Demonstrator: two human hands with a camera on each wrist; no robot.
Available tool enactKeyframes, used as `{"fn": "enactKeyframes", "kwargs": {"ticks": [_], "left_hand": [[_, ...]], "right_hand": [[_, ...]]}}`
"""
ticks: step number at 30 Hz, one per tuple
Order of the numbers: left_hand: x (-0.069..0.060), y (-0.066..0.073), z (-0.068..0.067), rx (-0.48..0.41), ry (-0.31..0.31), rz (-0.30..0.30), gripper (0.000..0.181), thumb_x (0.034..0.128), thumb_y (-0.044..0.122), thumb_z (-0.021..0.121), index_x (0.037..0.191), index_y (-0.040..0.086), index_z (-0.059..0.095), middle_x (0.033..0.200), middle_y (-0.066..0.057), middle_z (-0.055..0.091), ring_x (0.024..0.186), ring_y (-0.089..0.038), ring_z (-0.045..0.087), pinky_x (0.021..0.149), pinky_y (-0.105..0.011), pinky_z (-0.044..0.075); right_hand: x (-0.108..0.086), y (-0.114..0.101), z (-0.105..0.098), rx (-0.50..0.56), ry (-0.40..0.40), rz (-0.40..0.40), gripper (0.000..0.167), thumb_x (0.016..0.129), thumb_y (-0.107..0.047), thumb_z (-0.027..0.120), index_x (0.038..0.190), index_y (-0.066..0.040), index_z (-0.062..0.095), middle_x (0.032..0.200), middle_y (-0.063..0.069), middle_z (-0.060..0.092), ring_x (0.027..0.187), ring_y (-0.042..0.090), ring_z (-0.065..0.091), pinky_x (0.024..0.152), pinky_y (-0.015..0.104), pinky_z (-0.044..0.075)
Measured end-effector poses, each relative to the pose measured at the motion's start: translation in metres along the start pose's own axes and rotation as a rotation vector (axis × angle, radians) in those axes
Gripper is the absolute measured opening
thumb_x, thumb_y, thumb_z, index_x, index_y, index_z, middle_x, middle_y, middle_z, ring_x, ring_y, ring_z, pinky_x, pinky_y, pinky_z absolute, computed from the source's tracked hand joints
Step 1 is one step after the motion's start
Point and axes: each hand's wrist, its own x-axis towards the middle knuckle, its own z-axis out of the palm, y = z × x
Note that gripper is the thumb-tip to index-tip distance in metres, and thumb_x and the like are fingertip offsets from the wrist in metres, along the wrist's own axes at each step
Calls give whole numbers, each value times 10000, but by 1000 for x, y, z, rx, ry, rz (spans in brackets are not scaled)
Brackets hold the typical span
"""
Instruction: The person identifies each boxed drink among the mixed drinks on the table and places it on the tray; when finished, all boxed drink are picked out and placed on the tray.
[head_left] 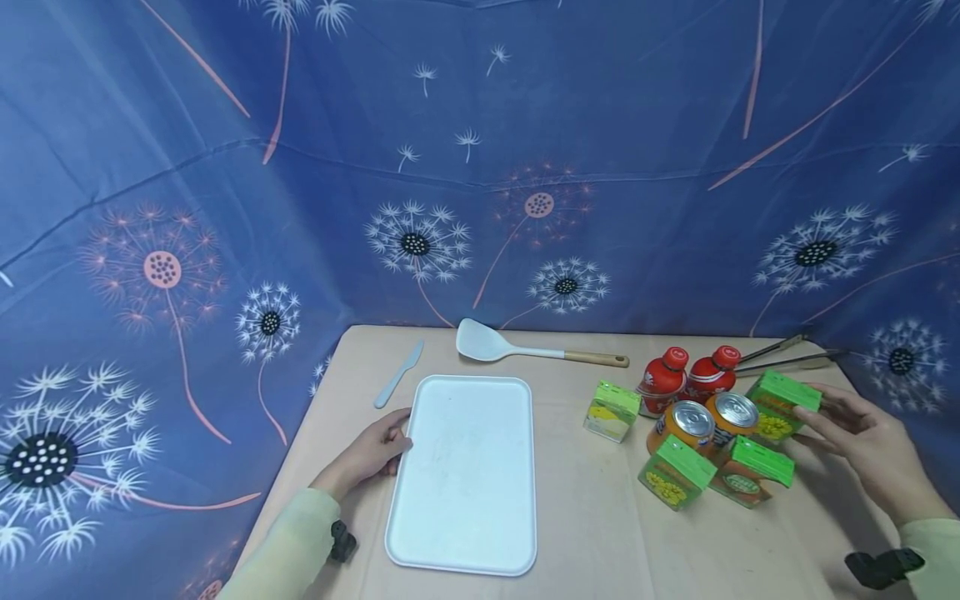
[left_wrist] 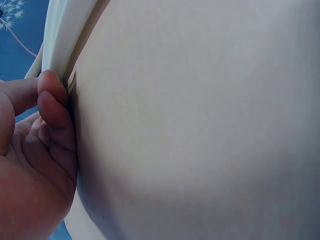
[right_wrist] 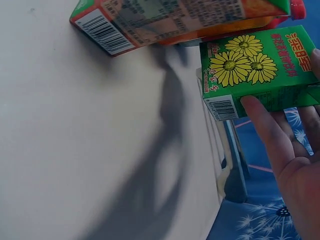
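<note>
A white rectangular tray (head_left: 465,475) lies in the middle of the table. At its left edge my left hand (head_left: 375,450) pinches the rim between thumb and fingertips; the left wrist view shows the fingertips (left_wrist: 52,107) against that edge. On the far right, my right hand (head_left: 862,433) holds a green drink carton (head_left: 778,407) with yellow flowers. The right wrist view shows the same carton (right_wrist: 255,72) between thumb and fingers, tilted. Beside it stand two orange cans (head_left: 692,421) and two red-capped bottles (head_left: 663,379). Nearer me is a brown-and-green carton (head_left: 750,473).
Another flowered carton (head_left: 675,475) stands in front of the cans, and a yellow-green carton (head_left: 611,412) to their left. Behind the tray lie a white spatula (head_left: 487,342) with a wooden handle and a pale blue knife (head_left: 400,375). Long utensils (head_left: 787,360) lie at the back right.
</note>
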Motion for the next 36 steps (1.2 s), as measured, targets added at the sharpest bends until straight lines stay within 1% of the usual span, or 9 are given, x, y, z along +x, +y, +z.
{"fn": "enactKeyframes", "kwargs": {"ticks": [5, 7, 10, 17, 19, 22, 26, 32, 36], "left_hand": [[0, -1, -1, -7, -8, 9, 637, 1057, 63, 594, 1630, 48, 317, 783, -95, 611, 544, -176, 544, 489, -265, 445], [0, -1, -1, -11, -12, 13, 637, 1058, 60, 593, 1631, 47, 314, 785, -99, 609, 545, -180, 543, 491, -266, 447], [0, -1, -1, -11, -15, 17, 638, 1059, 60, 592, 1631, 42, 309, 788, -101, 608, 547, -180, 545, 494, -269, 453], [0, -1, -1, -9, -19, 25, 629, 1062, 61, 588, 1629, 49, 317, 783, -100, 605, 545, -176, 542, 493, -265, 449], [0, -2, -1, -10, -23, 30, 625, 1063, 58, 584, 1628, 50, 318, 781, -102, 604, 544, -177, 539, 492, -264, 446], [0, -1, -1, -15, -26, 35, 622, 1064, 55, 581, 1628, 48, 319, 778, -105, 602, 541, -178, 537, 489, -265, 445], [0, -1, -1, -15, -22, 26, 622, 1064, 60, 583, 1628, 52, 322, 779, -100, 602, 541, -176, 536, 489, -265, 445], [0, -2, 0, -16, -11, 12, 625, 1061, 69, 591, 1628, 67, 330, 786, -89, 602, 545, -171, 538, 492, -266, 447], [0, -2, 0, -19, -8, 5, 627, 1059, 74, 595, 1629, 76, 335, 785, -85, 602, 547, -169, 539, 488, -265, 439]], "right_hand": [[0, -5, -4, 58, 2, -22, 622, 1015, -254, 721, 1577, -163, 472, 1109, -346, 507, 917, -205, 538, 640, 175, 562], [-1, -7, -5, 77, -3, -43, 579, 1017, -222, 718, 1553, -180, 502, 1108, -346, 522, 923, -200, 551, 639, 178, 565], [-1, -10, -8, 104, -16, -81, 542, 1022, -166, 706, 1532, -172, 525, 1130, -321, 554, 940, -177, 581, 648, 205, 581], [-1, -16, -12, 92, -17, -140, 511, 1031, -116, 682, 1516, -171, 533, 1159, -293, 563, 966, -161, 585, 654, 232, 593], [-1, -17, -14, 90, -14, -153, 507, 1033, -99, 675, 1515, -170, 533, 1162, -289, 561, 969, -163, 582, 651, 221, 589], [-2, -20, -17, 99, -10, -167, 517, 1031, -71, 668, 1513, -200, 531, 1170, -289, 551, 980, -169, 569, 650, 208, 584], [-2, -24, -19, 99, 1, -190, 550, 1028, -40, 662, 1528, -216, 518, 1177, -285, 549, 990, -165, 561, 653, 203, 583], [-4, -30, -24, 111, 9, -232, 580, 1017, 15, 653, 1547, -169, 508, 1198, -263, 575, 1010, -139, 577, 663, 198, 584], [-5, -35, -26, 120, 19, -237, 576, 1014, 31, 647, 1543, -153, 513, 1195, -261, 587, 1013, -133, 586, 673, 191, 581]]}}
